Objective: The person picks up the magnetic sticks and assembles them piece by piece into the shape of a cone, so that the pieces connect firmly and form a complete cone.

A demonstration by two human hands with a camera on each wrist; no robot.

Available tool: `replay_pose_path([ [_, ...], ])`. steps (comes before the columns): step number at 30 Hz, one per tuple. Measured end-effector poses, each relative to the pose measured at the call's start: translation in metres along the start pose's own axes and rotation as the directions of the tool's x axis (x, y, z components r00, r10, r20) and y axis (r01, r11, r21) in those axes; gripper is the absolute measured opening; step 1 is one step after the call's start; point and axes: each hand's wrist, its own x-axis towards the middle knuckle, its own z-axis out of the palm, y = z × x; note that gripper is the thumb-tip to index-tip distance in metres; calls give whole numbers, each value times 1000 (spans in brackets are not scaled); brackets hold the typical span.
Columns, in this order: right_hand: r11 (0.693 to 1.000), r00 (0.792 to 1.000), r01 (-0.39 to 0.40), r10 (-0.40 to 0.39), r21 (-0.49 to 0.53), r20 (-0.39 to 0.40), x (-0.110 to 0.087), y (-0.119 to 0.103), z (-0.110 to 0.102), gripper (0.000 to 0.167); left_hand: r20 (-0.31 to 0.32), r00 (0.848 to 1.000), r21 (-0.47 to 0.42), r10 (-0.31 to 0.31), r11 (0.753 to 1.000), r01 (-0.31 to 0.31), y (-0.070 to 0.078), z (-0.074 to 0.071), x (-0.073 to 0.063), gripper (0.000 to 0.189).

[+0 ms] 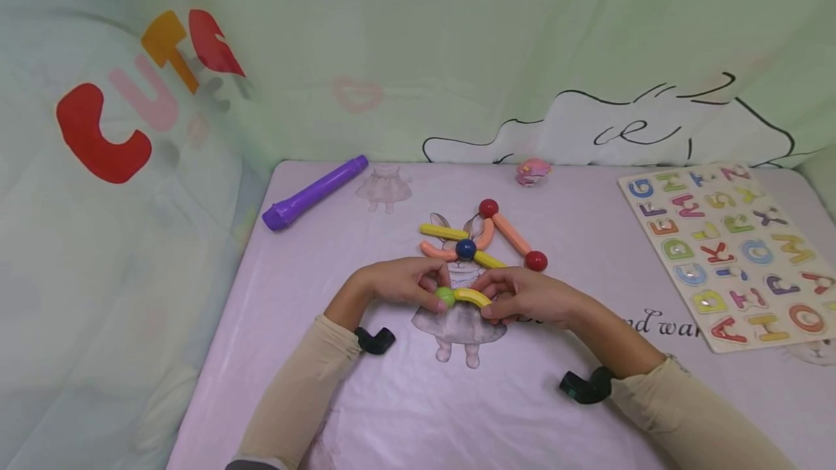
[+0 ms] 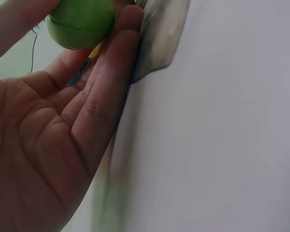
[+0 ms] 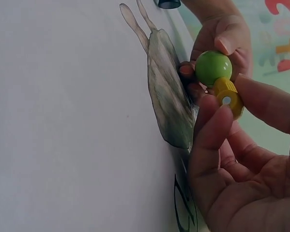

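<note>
My left hand point(image 1: 410, 283) pinches a green ball point(image 1: 445, 297) between thumb and fingers. Against that ball sits one end of a curved yellow stick point(image 1: 473, 297), whose other end my right hand point(image 1: 522, 292) pinches. In the right wrist view a round silvery spot shows on the near end of the yellow stick point(image 3: 227, 100). Just beyond both hands lies a group of pieces: a blue ball point(image 1: 466, 249) with straight yellow sticks point(image 1: 443, 231) and curved orange sticks point(image 1: 436, 250) around it. The left wrist view shows the green ball point(image 2: 82, 23) at the fingertips.
Two red balls point(image 1: 488, 208) joined by a straight orange stick point(image 1: 512, 234) lie beyond the right hand. A purple microphone-shaped toy point(image 1: 315, 193) is at the far left, a small pink toy point(image 1: 533, 171) at the back edge. An alphabet puzzle board point(image 1: 731, 256) lies on the right.
</note>
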Motion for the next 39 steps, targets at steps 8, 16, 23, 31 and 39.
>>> replay_pose_path([
  [8, 999, 999, 29, -29, -17, -16, 2, 1, 1, 37, 10, 1000, 21, -4, 1000, 3, 9, 4, -2, 30],
  [16, 999, 999, 17, -18, -38, -42, 3, 0, 2, 39, -18, 1000, 30, 3, 1000, -2, 16, 7, -4, 24],
  [23, 999, 998, 24, -25, -23, -57, 4, -1, 4, 36, -5, 1000, 65, 4, 998, -4, 17, 8, -3, 25],
  [31, 999, 997, 30, -29, 23, -67, 4, 0, 3, 36, 56, 998, 52, -17, 999, 14, 17, 9, -2, 31],
  [39, 997, 995, 12, -4, 72, -101, 6, -1, 6, 36, 60, 998, 117, 6, 993, -13, 16, 11, 1, 30],
])
